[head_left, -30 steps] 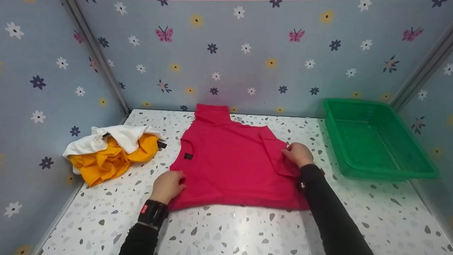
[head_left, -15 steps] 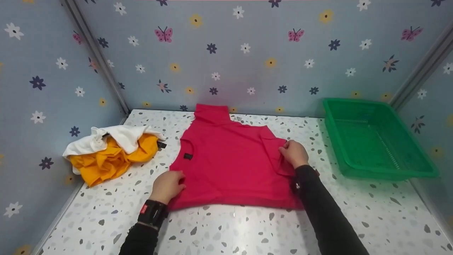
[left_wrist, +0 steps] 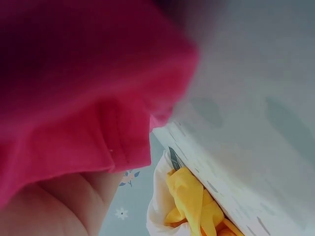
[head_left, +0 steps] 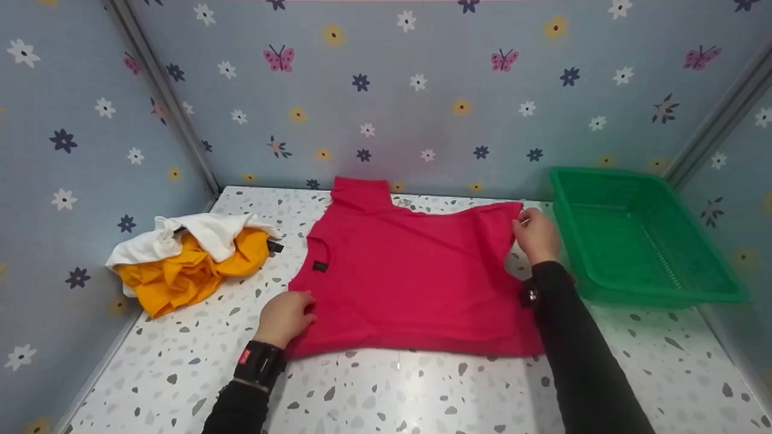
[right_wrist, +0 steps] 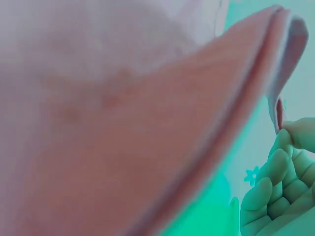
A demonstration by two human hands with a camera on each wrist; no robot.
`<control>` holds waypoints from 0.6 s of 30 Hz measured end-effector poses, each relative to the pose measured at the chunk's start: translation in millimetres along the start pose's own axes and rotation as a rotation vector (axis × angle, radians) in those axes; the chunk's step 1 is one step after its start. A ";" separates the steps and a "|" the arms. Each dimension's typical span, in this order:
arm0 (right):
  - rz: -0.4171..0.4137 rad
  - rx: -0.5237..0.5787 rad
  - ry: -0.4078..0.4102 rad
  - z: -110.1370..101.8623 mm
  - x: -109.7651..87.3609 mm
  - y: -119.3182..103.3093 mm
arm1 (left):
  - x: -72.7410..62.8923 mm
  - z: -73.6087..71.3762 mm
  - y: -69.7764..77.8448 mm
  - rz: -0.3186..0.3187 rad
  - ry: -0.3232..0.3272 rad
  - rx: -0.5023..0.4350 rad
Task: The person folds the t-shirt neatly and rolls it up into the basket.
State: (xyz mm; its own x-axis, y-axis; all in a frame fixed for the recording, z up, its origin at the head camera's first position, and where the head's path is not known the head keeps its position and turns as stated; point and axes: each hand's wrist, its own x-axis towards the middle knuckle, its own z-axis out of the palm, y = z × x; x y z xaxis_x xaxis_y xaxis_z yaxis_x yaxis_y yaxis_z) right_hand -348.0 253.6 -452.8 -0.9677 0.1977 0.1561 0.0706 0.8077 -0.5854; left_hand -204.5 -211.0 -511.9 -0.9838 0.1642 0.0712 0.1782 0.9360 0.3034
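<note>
A pinkish-red T-shirt [head_left: 410,277] lies spread on the speckled table, its neckline and dark label toward the left. At the shirt's near left edge, my left hand [head_left: 285,316] grips the cloth with curled fingers. In the left wrist view the cloth [left_wrist: 74,132] covers most of that hand [left_wrist: 54,206]. My right hand [head_left: 538,234] pinches the hem of the right-hand sleeve [head_left: 497,226], which is stretched out and slightly raised. The right wrist view shows thumb and fingertip of the right hand [right_wrist: 283,177] on the sleeve's edge, with the other fingers curled.
A heap of white cloth [head_left: 214,232] and orange-yellow cloth [head_left: 175,280] lies at the left. At the right stands a green plastic basket [head_left: 639,253], close to my right hand. Patterned walls [head_left: 392,78] border the speckled table [head_left: 386,398] at the back and sides.
My right hand first shifted slightly left, then moved right and away from me, pulling the folded-in sleeve outward. My left hand has stayed in place.
</note>
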 end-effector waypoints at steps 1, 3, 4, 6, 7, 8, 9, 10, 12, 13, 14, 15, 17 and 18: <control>0.000 0.006 0.014 -3.9 1.4 0.8 | 0.0 0.3 0.1 0.000 0.001 0.001; 0.001 0.017 0.046 -10.0 3.9 1.7 | -0.1 0.5 0.9 0.000 0.003 0.000; 0.004 0.031 0.061 -12.4 4.4 1.3 | 0.0 0.7 0.9 0.000 0.004 -0.001; 0.007 0.062 0.092 -15.0 6.1 0.8 | 0.2 0.8 0.9 0.004 0.006 -0.003; 0.008 0.074 0.105 -15.6 6.7 0.4 | 0.3 0.6 1.1 0.003 0.004 -0.006; 0.004 0.087 0.115 -15.8 7.4 -0.2 | 0.2 0.3 1.3 0.000 0.001 -0.009; -0.003 0.096 0.123 -15.6 7.7 -0.9 | 0.3 0.4 1.2 -0.004 -0.002 -0.012; -0.009 0.098 0.124 -15.2 8.1 -1.5 | 0.5 0.5 1.0 -0.008 -0.004 -0.014; -0.018 0.086 0.117 -13.5 8.7 -1.9 | 0.8 0.4 0.7 -0.013 -0.008 -0.017; -0.019 0.081 0.108 -12.6 8.4 -2.3 | 0.8 0.6 0.5 -0.017 -0.010 -0.020; -0.017 0.077 0.095 -11.8 7.9 -2.5 | 0.9 0.6 0.3 -0.016 -0.010 -0.020; -0.014 0.072 0.082 -10.7 7.3 -2.4 | 0.9 0.7 0.1 -0.016 -0.011 -0.021; -0.012 0.061 0.053 -8.8 5.8 -1.7 | 0.6 0.3 0.2 -0.015 -0.011 -0.020; -0.015 0.053 0.036 -7.8 4.7 -1.1 | 0.4 0.0 0.3 -0.013 -0.010 -0.019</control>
State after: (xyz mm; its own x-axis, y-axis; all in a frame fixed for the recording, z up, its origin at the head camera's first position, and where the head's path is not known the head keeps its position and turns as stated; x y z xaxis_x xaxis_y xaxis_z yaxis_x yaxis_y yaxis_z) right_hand -350.8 257.9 -445.2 -0.9593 0.2062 0.1931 0.0421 0.7804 -0.6238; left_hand -204.8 -210.7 -511.8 -0.9861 0.1557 0.0576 0.1660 0.9320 0.3223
